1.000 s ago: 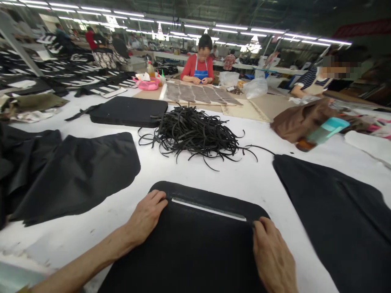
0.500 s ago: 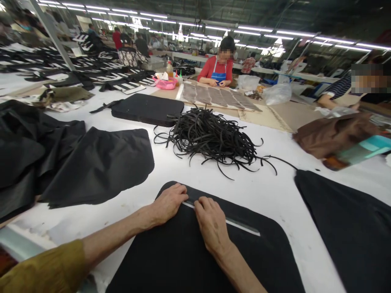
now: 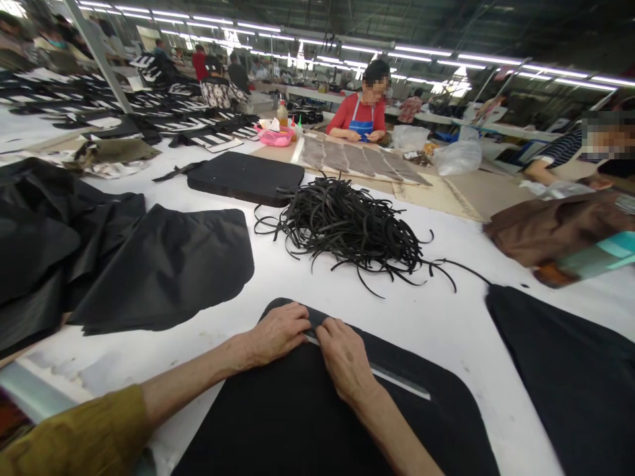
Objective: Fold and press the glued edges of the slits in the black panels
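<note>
Black panel lies on the white surface, directly before the person. Left hand and right hand rest on it side by side, fingers curled, near the left end of its pale narrow band; whether either hand pinches material cannot be determined. Black strip pile lies beyond, apart from the panel.
</note>
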A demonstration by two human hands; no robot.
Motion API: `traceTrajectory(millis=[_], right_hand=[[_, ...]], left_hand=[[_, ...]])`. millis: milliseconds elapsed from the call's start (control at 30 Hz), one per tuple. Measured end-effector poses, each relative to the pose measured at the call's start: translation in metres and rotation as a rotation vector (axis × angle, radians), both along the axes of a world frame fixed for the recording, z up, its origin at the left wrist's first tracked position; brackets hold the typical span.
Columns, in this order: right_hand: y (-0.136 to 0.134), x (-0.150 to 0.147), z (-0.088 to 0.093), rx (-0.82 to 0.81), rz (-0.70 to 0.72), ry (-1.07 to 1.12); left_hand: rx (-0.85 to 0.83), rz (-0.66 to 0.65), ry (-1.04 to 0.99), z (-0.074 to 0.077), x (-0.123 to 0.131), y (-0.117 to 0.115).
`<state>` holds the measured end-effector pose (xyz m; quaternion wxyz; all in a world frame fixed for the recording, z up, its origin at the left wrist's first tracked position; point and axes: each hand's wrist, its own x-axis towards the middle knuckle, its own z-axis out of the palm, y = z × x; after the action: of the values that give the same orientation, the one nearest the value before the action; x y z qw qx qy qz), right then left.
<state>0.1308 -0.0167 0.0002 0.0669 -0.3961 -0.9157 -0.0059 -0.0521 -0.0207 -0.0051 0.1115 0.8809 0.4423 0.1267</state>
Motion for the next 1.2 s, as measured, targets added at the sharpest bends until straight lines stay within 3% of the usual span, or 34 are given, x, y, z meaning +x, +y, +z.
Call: traceTrajectory(millis=[200,333,467,633,767,933,1200], right_hand=[[0.006,0.007,0.005,-0.159,-0.049,0.137],[-0.002,0.005,0.0,-0.031,-0.138,0.194],[-0.007,0.005,-0.006,0.064,-0.108,0.091],[-0.014,0.028,-0.009,0.12,-0.164,0.017],[-0.02,0.061,-0.009,0.029,-0.285,0.15],[-0.02,0.094,-0.009,-0.063,-0.325,0.231],[-0.016,0.109,-0.002,-0.181,-0.353,0.29]], left_hand=[[0.089,-0.041,0.058,-0.009,0.003,0.001],[0.15,-0.061,0.081,-0.013,0.003,-0.002],[0.234,-0.056,0.111,-0.013,0.003,-0.003],[0.266,-0.055,0.112,-0.013,0.003,-0.003],[0.225,-0.037,0.063,-0.013,0.003,-0.002],[0.174,-0.024,-0.014,-0.012,0.003,0.002],[0.098,-0.015,-0.104,-0.007,0.005,0.007]])
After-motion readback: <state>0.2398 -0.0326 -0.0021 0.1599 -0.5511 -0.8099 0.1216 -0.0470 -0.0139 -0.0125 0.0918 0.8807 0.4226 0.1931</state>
